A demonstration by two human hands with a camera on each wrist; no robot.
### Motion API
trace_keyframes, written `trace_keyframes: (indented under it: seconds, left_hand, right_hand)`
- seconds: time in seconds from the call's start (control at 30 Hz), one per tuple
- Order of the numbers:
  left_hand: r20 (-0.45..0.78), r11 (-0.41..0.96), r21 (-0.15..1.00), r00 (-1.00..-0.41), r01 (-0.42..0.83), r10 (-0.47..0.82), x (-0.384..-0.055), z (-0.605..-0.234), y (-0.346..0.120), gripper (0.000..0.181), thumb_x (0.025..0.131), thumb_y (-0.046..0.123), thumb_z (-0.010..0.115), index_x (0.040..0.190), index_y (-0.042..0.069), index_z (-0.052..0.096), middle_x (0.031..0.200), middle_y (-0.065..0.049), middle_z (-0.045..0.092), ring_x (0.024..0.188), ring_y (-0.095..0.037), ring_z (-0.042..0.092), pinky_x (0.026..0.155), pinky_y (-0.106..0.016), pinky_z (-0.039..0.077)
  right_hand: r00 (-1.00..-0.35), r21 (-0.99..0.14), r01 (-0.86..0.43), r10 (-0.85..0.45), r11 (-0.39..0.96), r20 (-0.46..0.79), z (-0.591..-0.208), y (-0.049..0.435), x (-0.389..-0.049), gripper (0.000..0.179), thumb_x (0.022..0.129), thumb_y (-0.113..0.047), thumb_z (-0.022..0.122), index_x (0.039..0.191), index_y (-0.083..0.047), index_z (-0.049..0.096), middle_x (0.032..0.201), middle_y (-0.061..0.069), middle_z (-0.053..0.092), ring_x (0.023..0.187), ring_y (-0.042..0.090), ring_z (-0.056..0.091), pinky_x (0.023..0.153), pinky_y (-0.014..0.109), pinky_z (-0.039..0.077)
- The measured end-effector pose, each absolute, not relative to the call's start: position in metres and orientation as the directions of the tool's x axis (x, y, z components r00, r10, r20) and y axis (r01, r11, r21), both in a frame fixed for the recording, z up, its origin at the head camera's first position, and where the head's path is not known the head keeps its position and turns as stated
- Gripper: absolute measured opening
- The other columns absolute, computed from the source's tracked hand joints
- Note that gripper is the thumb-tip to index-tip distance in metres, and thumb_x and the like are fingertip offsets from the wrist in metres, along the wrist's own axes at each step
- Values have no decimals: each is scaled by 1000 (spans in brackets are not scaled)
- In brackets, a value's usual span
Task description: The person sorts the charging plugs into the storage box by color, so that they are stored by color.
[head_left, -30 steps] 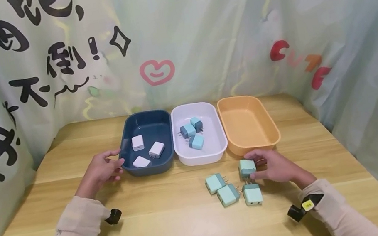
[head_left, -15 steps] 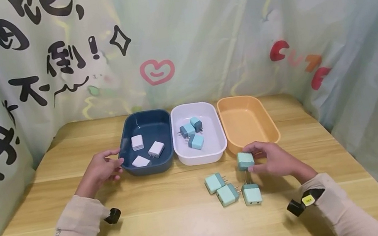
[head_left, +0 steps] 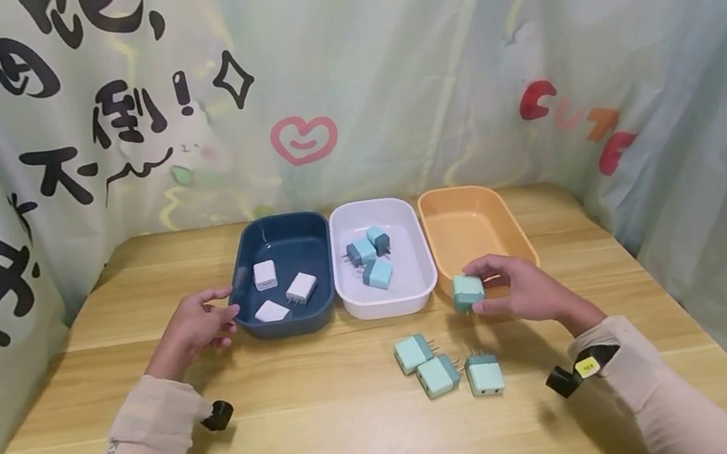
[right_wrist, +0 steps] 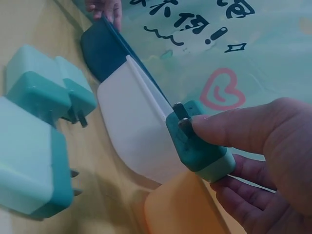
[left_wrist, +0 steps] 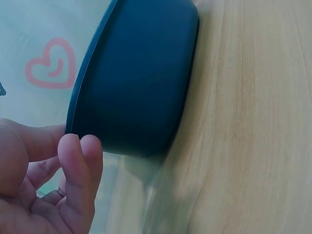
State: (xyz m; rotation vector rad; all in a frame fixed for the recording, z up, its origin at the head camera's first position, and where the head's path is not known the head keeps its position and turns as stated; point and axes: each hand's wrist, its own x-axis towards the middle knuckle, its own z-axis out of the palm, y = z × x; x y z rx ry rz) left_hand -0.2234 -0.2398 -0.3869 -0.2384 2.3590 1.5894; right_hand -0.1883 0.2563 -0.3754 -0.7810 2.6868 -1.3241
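Right hand (head_left: pixel 524 293) pinches one mint-green plug adapter (head_left: pixel 468 290), apparently bound for the orange tray (head_left: pixel 475 219) just beyond the grip; the next move likely calls for clearing its near edge. Three matching adapters (head_left: pixel 485 375) lie nearer than the grip. Leftward, a white tray (head_left: pixel 391 301) holds three blue adapters (head_left: pixel 379 273); a navy tray (head_left: pixel 284 234), pinched by the left hand (head_left: pixel 199 327), holds three white chargers (head_left: pixel 301 287).

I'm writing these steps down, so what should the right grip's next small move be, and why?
Probably move the mint-and-teal charger plug forward over the orange tray and lower it in. The right grip pinches it near that tray's front edge; no plug shows inside, while white plugs lie in the navy tray and blue ones in the white tray.
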Motion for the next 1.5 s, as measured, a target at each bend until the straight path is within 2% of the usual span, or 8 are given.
trace_keyframes:
  seconds: [0.13,0.43,0.83,1.0,1.2,1.5]
  left_hand:
    - [-324,377,879,-946,-293,21,-224,-387,-240,56,98,11,58,149,4,36,88,-13,58,73,-25,61,58,-31,54]
    - [-326,377,879,-945,-293,26,-223,-386,-240,56,98,11,59,149,4,36,87,-13,59,73,-24,61,58,-30,54]
    - [-330,386,873,-944,-299,15,-224,-384,-241,56,98,11,58,149,5,36,90,-15,58,74,-25,61,59,-30,54]
    - [-325,383,877,-945,-290,28,-223,-384,-240,56,98,10,58,149,4,36,89,-14,58,74,-25,61,59,-30,54]
    - [-327,382,876,-945,-294,24,-223,-384,-240,57,98,11,58,149,4,35,91,-14,57,75,-25,61,59,-31,54]
    - [-327,383,876,-945,-293,26,-222,-385,-240,55,98,11,58,148,2,37,90,-14,58,74,-25,61,58,-31,54]
  right_hand:
    - [-873,-755,-422,-449,503,189,-372,255,-194,48,79,-5,80,119,7,58,112,17,62,104,34,61,92,51,48]
    - [-888,-801,-355,-442,483,127,-377,254,-207,47,80,-4,79,120,5,58,113,18,61,107,36,59,91,46,50]
    - [-867,-802,-367,-486,470,112,-371,255,-209,47,80,-2,78,121,5,57,112,17,60,103,33,59,93,55,46]
    - [-855,-793,-391,-504,468,124,-372,257,-208,47,80,-3,78,121,7,57,110,16,61,100,30,59,91,55,48]
    - [-845,-775,-423,-513,469,150,-372,258,-209,47,81,-5,78,121,7,57,112,16,60,102,32,60,91,54,48]
    - [-872,-768,-396,-470,504,141,-370,260,-223,45,80,-5,79,119,5,58,112,17,59,105,35,58,95,55,45]
